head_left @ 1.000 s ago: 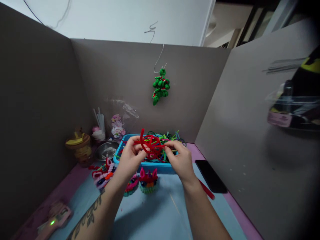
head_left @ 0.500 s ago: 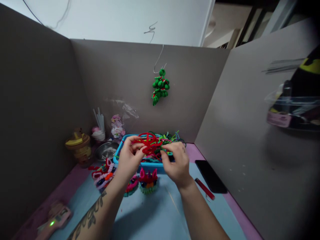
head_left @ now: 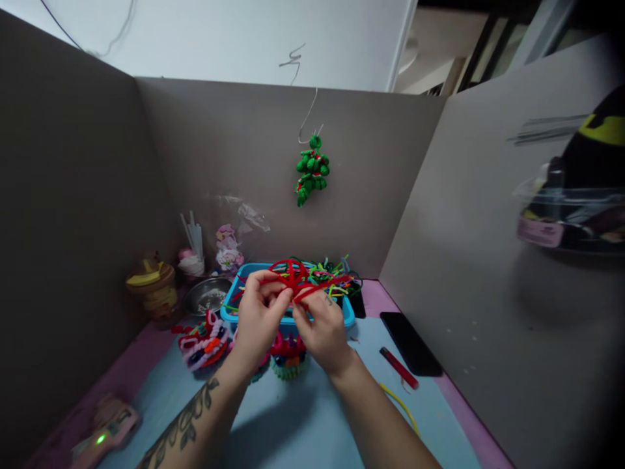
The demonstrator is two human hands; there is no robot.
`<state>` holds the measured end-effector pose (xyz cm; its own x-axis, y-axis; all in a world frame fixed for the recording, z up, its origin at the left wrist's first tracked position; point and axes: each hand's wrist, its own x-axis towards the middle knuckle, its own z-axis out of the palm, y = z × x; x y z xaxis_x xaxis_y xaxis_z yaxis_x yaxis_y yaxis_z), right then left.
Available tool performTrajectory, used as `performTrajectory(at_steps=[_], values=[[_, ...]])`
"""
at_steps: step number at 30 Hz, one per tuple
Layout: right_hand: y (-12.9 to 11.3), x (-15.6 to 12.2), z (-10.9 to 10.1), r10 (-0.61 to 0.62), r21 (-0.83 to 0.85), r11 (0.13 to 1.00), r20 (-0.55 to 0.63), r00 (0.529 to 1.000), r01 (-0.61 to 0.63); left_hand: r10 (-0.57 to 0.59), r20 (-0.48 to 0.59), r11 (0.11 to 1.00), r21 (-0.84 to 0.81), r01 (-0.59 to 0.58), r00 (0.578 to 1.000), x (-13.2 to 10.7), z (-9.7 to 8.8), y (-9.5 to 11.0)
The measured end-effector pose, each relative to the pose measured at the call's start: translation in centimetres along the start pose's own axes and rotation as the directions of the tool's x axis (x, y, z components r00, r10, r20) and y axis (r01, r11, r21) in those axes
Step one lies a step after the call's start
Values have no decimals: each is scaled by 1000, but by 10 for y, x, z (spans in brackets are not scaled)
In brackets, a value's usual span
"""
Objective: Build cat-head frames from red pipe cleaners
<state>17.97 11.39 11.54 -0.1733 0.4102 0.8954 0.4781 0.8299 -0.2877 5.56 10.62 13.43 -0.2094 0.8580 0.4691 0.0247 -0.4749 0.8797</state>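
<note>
Pinching the red fuzzy stems [head_left: 291, 276] between thumbs and fingertips, your left hand [head_left: 261, 314] and right hand [head_left: 322, 326] sit close together, both clamped on the near side of the looped red work. You have it mid-scene, against the blue tray [head_left: 348, 316] heaped with mixed coloured stems [head_left: 328, 268]. Left on the tabletop [head_left: 273, 433], a pink-and-red fuzzy figure [head_left: 205, 345]. Right: black phone [head_left: 411, 344], red stick-like item [head_left: 399, 368], yellow strand [head_left: 402, 405] beside your forearm.
</note>
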Motion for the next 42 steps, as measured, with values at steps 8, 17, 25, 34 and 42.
performTrajectory(at_steps=[8, 17, 25, 34, 42], values=[[-13, 7, -13, -177, 350, 923, 16, 984, 160, 53, -28, 995, 82, -51, 998, 1, 0, -9], [5, 11, -25, -44, 139, 989, -90, 995, 56, 34, -3, 995, 91, -34, 999, 6, -5, -8], [23, 11, -13, 73, -69, 994, -87, 994, -79, -35, 108, 999, 29, 32, 994, 1, 0, -6], [22, 9, -11, 86, -120, 988, -87, 992, -96, -44, 195, 998, 62, 32, 980, 2, -5, -2], [14, 9, -9, 75, -31, 996, -82, 994, -78, -94, 215, 994, -27, 102, 972, 3, -6, 2]])
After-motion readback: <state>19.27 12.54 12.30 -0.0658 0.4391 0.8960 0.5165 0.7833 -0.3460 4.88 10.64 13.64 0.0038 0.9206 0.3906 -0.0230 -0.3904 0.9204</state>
